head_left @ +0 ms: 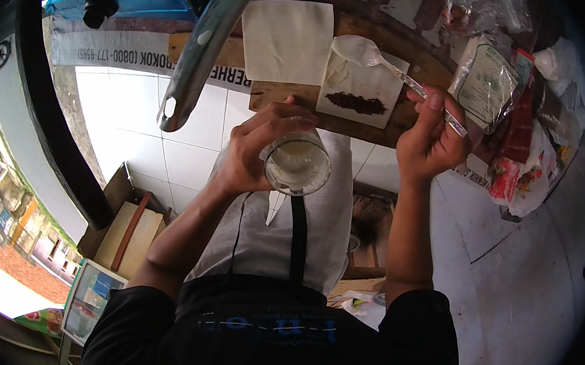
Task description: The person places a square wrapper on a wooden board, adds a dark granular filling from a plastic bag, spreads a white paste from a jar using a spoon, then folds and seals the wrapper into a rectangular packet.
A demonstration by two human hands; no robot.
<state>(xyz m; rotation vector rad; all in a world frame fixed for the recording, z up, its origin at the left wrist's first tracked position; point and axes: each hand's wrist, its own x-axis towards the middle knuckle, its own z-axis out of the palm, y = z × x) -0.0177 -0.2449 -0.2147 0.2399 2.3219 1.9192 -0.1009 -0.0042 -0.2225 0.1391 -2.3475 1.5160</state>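
Observation:
My left hand (253, 151) grips a clear glass jar (299, 163) of whitish paste, its open mouth facing up at me. My right hand (429, 141) pinches the handle of a white plastic spoon (363, 51), whose bowl hovers over a square white wrapper sheet (360, 83). A dark strip of filling (355, 103) lies along the near part of that sheet. A second, bare wrapper sheet (286, 39) lies to its left. Both sheets rest on a brown wooden board (277, 95).
Plastic packets (488, 82) and bags of goods (522, 171) crowd the right of the counter. A curved metal bar (203, 45) crosses on the left. White floor tiles (135, 123), an open cardboard box (127, 233) and a small framed screen (91, 300) lie below.

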